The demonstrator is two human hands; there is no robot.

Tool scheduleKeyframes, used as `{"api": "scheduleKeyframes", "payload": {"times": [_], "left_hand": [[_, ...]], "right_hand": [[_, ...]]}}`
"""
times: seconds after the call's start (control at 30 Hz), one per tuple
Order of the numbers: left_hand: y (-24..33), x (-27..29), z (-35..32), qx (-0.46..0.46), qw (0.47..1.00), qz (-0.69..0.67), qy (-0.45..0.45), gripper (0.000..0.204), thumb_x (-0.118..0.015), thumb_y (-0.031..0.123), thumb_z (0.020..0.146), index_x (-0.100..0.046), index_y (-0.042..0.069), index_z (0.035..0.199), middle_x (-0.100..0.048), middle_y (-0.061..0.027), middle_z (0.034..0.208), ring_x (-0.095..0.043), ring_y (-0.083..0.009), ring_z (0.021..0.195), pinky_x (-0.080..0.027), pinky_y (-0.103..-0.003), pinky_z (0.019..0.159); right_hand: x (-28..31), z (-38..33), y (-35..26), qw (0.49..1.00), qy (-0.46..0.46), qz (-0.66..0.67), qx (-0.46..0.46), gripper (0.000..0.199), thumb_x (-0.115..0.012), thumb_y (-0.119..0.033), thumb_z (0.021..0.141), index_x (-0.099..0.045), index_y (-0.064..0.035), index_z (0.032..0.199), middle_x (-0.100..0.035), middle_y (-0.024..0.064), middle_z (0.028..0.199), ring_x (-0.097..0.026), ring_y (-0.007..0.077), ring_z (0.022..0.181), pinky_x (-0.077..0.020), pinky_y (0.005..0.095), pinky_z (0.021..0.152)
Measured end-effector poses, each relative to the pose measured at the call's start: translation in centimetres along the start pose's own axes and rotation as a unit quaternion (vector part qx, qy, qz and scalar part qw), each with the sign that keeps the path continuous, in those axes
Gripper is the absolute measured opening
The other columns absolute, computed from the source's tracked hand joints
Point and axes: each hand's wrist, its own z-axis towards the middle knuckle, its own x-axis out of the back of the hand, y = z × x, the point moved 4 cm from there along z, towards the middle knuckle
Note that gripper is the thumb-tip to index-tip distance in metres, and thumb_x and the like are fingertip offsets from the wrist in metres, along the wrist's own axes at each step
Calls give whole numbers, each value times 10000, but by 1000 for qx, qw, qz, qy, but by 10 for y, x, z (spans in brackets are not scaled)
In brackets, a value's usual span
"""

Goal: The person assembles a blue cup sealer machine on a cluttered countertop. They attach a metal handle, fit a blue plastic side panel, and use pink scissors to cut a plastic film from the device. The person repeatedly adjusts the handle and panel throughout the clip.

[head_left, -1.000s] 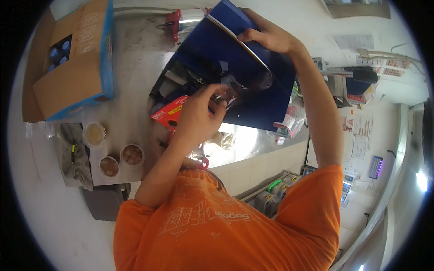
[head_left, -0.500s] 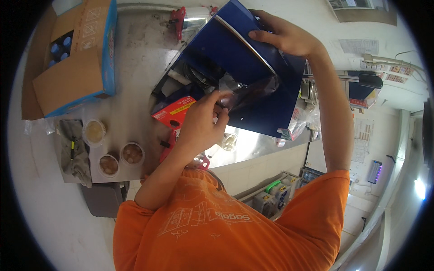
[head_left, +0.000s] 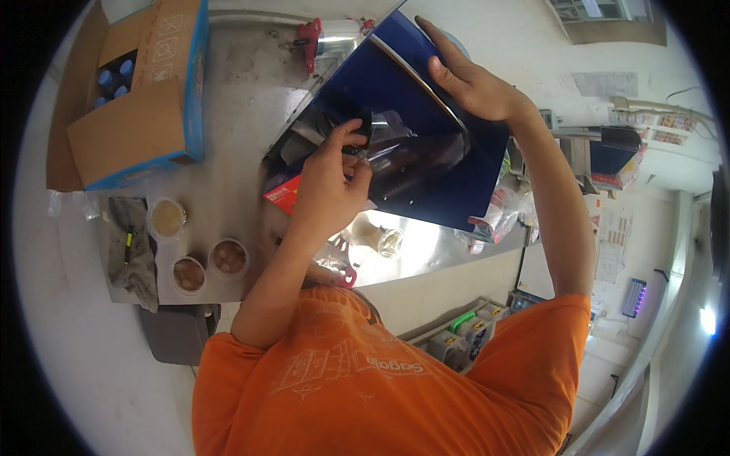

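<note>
A dark blue open-sided case (head_left: pixel 426 182) stands tilted on the metal table, with a pale-edged strip running across it. My right hand (head_left: pixel 475 87) grips its upper right edge, the thumb on the near face and the fingers behind. At the case's opening, my left hand (head_left: pixel 334 175) has its fingers bent and closed on the edge of a crumpled clear plastic bag (head_left: pixel 414 156). Dark items inside the opening are partly hidden by that hand. Below the left wrist, a red box (head_left: pixel 283 194) shows only in part.
A cardboard carton (head_left: pixel 141 114) with blue-capped bottles (head_left: pixel 114 80) stands at the far left. Three round tubs, one of them a pale-filled tub (head_left: pixel 166 218), sit near a grey cloth (head_left: pixel 131 254). A red-handled clear dispenser (head_left: pixel 334 38) lies behind. Plastic packets (head_left: pixel 502 213) lie at right.
My left hand has moved up and left, farther over the opening, and now covers more of the red box. My right hand has slid slightly down along the case's edge, its fingers straighter.
</note>
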Motion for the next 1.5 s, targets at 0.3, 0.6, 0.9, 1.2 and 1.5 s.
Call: {"api": "scheduleKeyframes", "payload": {"times": [0.3, 0.6, 0.9, 1.2, 1.5], "left_hand": [[16, 63, -29, -110, 945, 152, 266, 368, -692, 59, 841, -568, 2, 1183, -649, -123, 1106, -647, -207, 941, -495, -313, 825], [48, 59, 54, -384, 919, 45, 78, 588, -530, 415, 980, -504, -28, 1364, -603, -167, 1291, -556, -256, 1224, -391, -336, 1050], [20, 66, 56, -341, 924, 115, 131, 568, -449, 456, 1027, -587, -40, 1268, -679, -131, 1126, -621, -214, 1013, -449, -308, 909], [39, 59, 50, -379, 908, 92, 152, 494, -488, 389, 1027, -604, -52, 1217, -681, -155, 1096, -629, -233, 997, -451, -325, 903], [44, 53, 38, -325, 907, 156, 216, 377, -509, 264, 1020, -599, -20, 1251, -631, -162, 1249, -591, -265, 1166, -425, -366, 1020]], "right_hand": [[-4, -3, -12, 999, 19, 43, 20, 786, -267, -625, 994, -228, -42, 1519, -334, 256, 1505, -309, 404, 1416, -264, 448, 1164], [9, 39, 12, 993, 57, 96, -42, 601, -270, -488, 1053, -424, -44, 1427, -530, 203, 1369, -491, 301, 1276, -342, 374, 1105], [-10, 35, -4, 988, -46, 129, -74, 704, -225, -553, 1035, -230, -54, 1533, -380, 276, 1481, -355, 375, 1395, -278, 399, 1152], [-13, 36, -5, 991, 1, 118, -57, 697, -252, -515, 1045, -326, 44, 1454, -446, 305, 1414, -424, 395, 1344, -320, 415, 1128], [-7, 42, 7, 994, 28, -10, -104, 689, -344, -535, 1018, -380, 28, 1415, -508, 290, 1369, -503, 446, 1265, -404, 500, 1055]]}}
